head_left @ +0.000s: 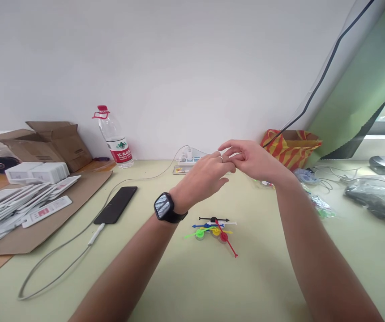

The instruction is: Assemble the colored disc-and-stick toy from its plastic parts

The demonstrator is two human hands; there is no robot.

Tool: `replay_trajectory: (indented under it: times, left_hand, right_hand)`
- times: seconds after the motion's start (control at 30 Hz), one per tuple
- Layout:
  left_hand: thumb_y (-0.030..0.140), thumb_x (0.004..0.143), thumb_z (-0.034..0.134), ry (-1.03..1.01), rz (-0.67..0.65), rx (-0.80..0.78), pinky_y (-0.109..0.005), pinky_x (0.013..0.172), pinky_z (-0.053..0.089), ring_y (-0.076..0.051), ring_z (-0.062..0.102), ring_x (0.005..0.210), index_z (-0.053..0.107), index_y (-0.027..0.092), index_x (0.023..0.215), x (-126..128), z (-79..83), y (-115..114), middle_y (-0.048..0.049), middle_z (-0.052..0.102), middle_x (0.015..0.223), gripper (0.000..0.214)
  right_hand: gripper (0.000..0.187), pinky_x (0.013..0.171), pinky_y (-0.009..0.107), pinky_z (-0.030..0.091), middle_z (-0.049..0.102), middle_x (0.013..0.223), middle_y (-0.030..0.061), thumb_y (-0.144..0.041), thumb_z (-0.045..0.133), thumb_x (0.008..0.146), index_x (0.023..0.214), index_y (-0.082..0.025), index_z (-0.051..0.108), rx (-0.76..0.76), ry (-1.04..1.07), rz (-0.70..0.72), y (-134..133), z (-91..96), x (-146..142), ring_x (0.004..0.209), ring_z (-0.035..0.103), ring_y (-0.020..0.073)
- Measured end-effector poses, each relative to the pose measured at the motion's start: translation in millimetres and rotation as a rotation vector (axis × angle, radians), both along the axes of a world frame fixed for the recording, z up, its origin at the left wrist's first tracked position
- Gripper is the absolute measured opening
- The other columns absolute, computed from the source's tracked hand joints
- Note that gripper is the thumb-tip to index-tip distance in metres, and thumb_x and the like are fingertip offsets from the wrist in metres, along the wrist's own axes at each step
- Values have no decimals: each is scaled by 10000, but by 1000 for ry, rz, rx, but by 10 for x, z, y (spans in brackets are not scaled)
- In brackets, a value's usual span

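My left hand [206,176] and my right hand [251,158] are raised together above the pale green table [212,286], fingertips meeting. The fingers of my right hand pinch at a ring on a finger of my left hand. A black smartwatch [164,208] sits on my left wrist. Below the hands, a small cluster of coloured plastic pieces [214,230] lies on the table: round hubs with thin arrow-like sticks in black, blue, white, green, yellow and red. Neither hand touches them.
A black phone [116,205] with a white cable lies to the left. A water bottle [113,136], cardboard box [49,141] and stacked white packets [18,201] sit further left. A power strip [189,161], striped bag [291,145] and dark items [377,197] are at the back and right.
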State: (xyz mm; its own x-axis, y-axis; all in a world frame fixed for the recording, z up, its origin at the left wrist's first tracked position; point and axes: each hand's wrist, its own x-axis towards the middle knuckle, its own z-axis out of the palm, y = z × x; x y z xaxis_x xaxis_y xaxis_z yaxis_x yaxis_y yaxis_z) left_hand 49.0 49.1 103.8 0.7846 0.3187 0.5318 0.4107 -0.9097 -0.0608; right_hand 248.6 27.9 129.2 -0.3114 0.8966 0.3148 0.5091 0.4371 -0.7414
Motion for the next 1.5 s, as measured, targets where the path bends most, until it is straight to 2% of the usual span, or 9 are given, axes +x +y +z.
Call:
replay_trajectory:
  times: [0.17, 0.3, 0.37, 0.53, 0.63, 0.77, 0.97, 1.23, 1.5]
  left_hand:
    - [92, 929, 601, -36, -11, -104, -381, 736, 468, -263, 646, 967, 730, 224, 950, -19, 15, -13, -72, 748, 955, 186]
    - [205, 947, 638, -138, -44, -293, -368, 833, 506, -221, 678, 932, 747, 235, 894, -108, 116, -19, -29, 763, 918, 125]
    - [249, 940, 659, -205, -39, -358, -352, 848, 515, -203, 693, 902, 746, 231, 877, -159, 179, -12, -15, 772, 913, 110]
    - [304, 946, 654, -313, -22, -479, -323, 820, 541, -183, 701, 875, 716, 206, 887, -238, 265, 25, -25, 764, 915, 130]
    - [316, 956, 648, -354, -40, -511, -313, 790, 550, -172, 696, 836, 669, 195, 869, -242, 263, 48, -32, 745, 881, 150]
    - [329, 967, 641, -380, -51, -515, -321, 800, 553, -176, 701, 840, 644, 195, 883, -240, 255, 60, -39, 735, 887, 158]
    - [359, 972, 622, -366, -48, -543, -342, 822, 568, -191, 709, 859, 650, 189, 902, -267, 281, 44, -56, 734, 913, 185]
    - [423, 932, 692, -302, -176, -624, -345, 860, 581, -202, 725, 880, 746, 188, 984, -283, 335, -8, -63, 773, 943, 247]
    - [480, 948, 647, -246, -104, -631, -356, 839, 565, -209, 711, 845, 769, 197, 914, -330, 352, 26, -63, 778, 893, 310]
  right_hand:
    - [278, 880, 465, 563, 722, 1236, 82, -382, 671, 937, 1198, -296, 709, 86, 3, 9, -5, 24, 14, 1092, 690, 342]
    - [435, 1072, 477, 489, 706, 1288, 85, -632, 625, 946, 1163, -267, 720, 165, 130, -63, 66, -4, 184, 1219, 630, 323]
    - [556, 1109, 473, 467, 676, 1361, 86, -727, 567, 934, 1240, -280, 694, 32, 239, 47, 130, -71, 309, 1286, 603, 314]
    - [864, 1134, 518, 426, 576, 1513, 127, -859, 491, 875, 1517, -282, 500, -432, 259, 536, 284, -313, 442, 1364, 566, 329]
    - [995, 1132, 526, 416, 518, 1566, 149, -897, 538, 812, 1587, -290, 389, -496, 272, 700, 336, -415, 340, 1379, 555, 345]
    - [991, 1118, 553, 425, 533, 1538, 164, -845, 595, 825, 1613, -318, 306, -505, 292, 796, 380, -485, 191, 1321, 601, 353]
    - [955, 1072, 547, 469, 614, 1421, 155, -751, 685, 826, 1600, -316, 332, -508, 318, 814, 441, -564, 172, 1180, 659, 303]
    - [824, 1073, 528, 470, 593, 1441, 155, -709, 657, 876, 1550, -289, 438, -440, 263, 816, 430, -529, 187, 1242, 616, 311]
    - [939, 1010, 496, 500, 587, 1446, 172, -796, 630, 833, 1586, -287, 394, -462, 255, 810, 416, -527, 174, 1206, 619, 317]
